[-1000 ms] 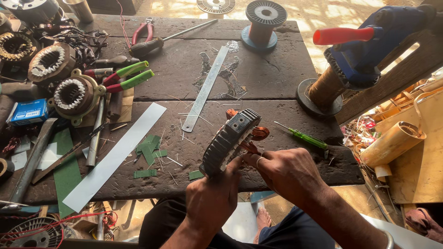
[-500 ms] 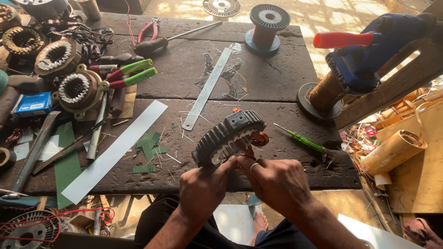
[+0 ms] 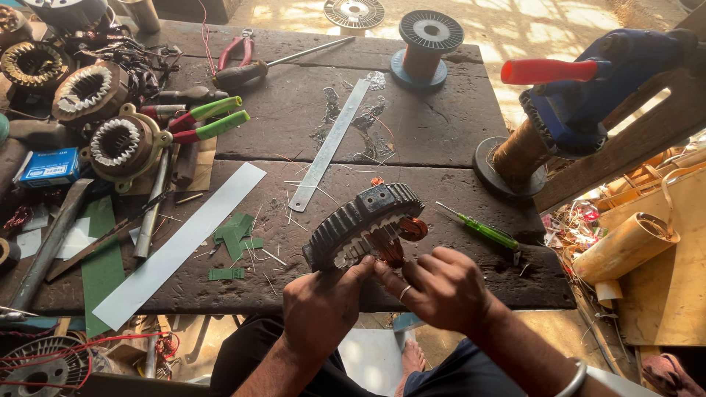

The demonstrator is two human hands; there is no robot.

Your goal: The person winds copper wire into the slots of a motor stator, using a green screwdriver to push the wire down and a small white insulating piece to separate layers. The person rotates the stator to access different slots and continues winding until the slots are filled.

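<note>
Your right hand has its fingertips pinched together on the copper winding that bulges from the near face of the motor stator. Your left hand has its fingers closed against the stator's lower rim, thumb on the near edge, steadying it. As I judge it, you do best to keep that left hand firm so the ring cannot roll, and to work the wire in small pulls, so the thin strands neither kink nor scrape on the slot edges.

The stator stands on edge on the dark workbench, tilted. Its ribbed band runs long from near-left up to far-right, and its open bore faces you and a little to the right. The green screwdriver lies just right of the stator, the metal ruler beyond it, the white strip well to its left.
</note>
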